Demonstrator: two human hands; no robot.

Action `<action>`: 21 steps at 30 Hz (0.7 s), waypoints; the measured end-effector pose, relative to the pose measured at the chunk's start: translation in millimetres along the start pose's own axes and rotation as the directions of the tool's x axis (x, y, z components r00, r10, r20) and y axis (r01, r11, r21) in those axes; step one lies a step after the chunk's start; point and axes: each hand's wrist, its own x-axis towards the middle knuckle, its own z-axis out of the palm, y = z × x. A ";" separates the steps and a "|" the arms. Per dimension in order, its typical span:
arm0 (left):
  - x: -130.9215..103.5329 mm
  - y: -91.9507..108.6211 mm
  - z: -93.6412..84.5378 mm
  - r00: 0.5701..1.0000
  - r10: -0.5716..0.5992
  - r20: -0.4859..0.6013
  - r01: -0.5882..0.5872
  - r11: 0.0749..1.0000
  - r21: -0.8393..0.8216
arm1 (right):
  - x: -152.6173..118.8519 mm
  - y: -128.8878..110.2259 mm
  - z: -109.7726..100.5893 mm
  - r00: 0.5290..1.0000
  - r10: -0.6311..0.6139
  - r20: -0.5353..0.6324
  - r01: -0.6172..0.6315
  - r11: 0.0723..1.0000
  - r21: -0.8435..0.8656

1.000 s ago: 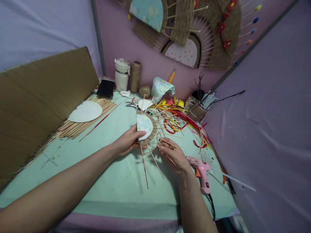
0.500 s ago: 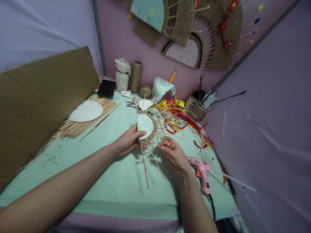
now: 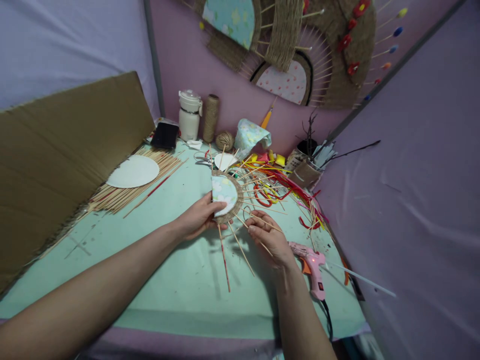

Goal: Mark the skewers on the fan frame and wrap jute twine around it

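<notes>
A half-round piece (image 3: 224, 189) covered in pale blue floral cloth has a twine-wrapped curved edge. Thin wooden sticks (image 3: 240, 247) fan out from that edge, a couple of them marked red. My left hand (image 3: 198, 216) grips it at the lower left, thumb on the cloth and fingers underneath. At the lower right, my right hand (image 3: 270, 239) is closed among the sticks, pinching a strand of twine (image 3: 246, 212) that makes a small loop by the fingertips. Part of the strand is hidden by the fingers.
A pink glue gun (image 3: 314, 265) with a lit light lies right of my right hand. Scissors, coloured strips (image 3: 287, 182) and a twine ball (image 3: 225, 140) lie behind. Spare sticks (image 3: 120, 199) and a white oval (image 3: 133, 171) are left, beside upright cardboard (image 3: 75, 150).
</notes>
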 end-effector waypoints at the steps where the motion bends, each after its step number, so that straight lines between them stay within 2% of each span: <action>1: 0.1 -0.2 -0.1 1.000 0.001 0.000 -0.001 1.000 -0.003 | 0.1 0.0 0.0 1.000 -0.001 -0.001 0.001 1.000 0.002; 11: 1.3 -3.0 -1.1 1.000 -0.006 -0.012 0.006 1.000 -0.012 | -0.2 -0.3 0.0 0.999 0.044 -0.003 -0.044 0.999 0.014; 21: 1.4 -3.3 -0.8 1.000 0.001 -0.003 -0.001 1.000 -0.002 | 0.5 0.4 -0.8 1.000 0.025 -0.015 -0.025 1.000 0.010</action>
